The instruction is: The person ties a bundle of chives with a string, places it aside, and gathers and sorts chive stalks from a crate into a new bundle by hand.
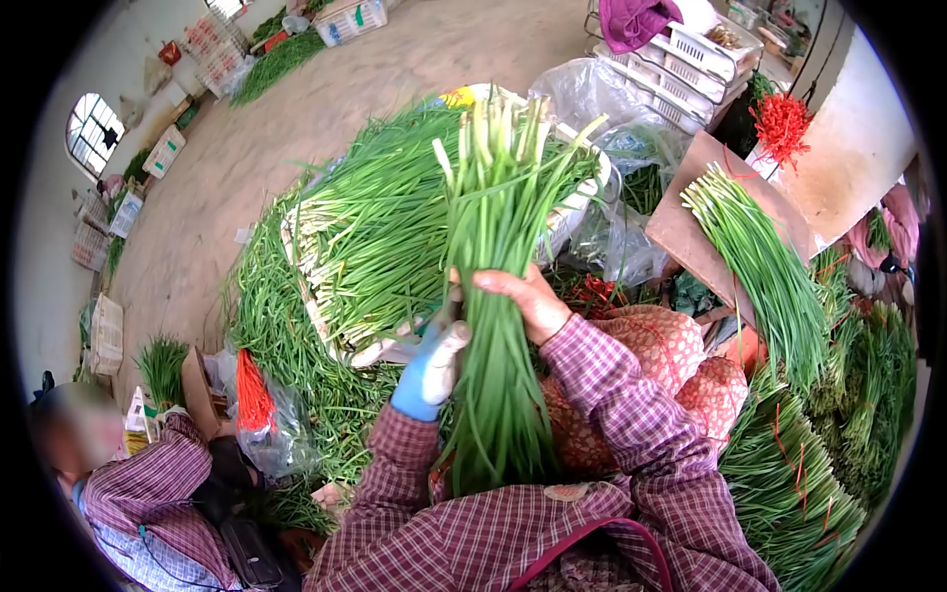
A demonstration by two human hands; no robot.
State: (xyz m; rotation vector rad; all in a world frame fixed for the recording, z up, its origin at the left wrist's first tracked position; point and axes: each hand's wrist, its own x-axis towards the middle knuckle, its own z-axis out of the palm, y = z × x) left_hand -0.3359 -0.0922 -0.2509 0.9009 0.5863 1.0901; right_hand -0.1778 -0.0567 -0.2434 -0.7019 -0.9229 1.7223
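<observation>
A thick bunch of garlic chives (493, 227) stands upright in front of me, pale stem ends at the top and green leaves hanging down to my lap. Wrapped around its middle is my bare right hand (526, 299), thumb across the front. My left hand (434, 365), in a white and blue glove, closes on the bunch's left side lower down; some of its fingers are hidden. Just beyond both hands, a large heap of loose chives (385, 266) lies in a white basket (318, 314), with more leaves spilling around it.
To the right, another bunch of chives (755, 257) rests on a board (681, 219) near red ties (781, 128). Tied bunches (789, 483) lie at lower right. White crates (676, 74) are stacked behind. At lower left sits another person (158, 493) beside orange-red ties (254, 393).
</observation>
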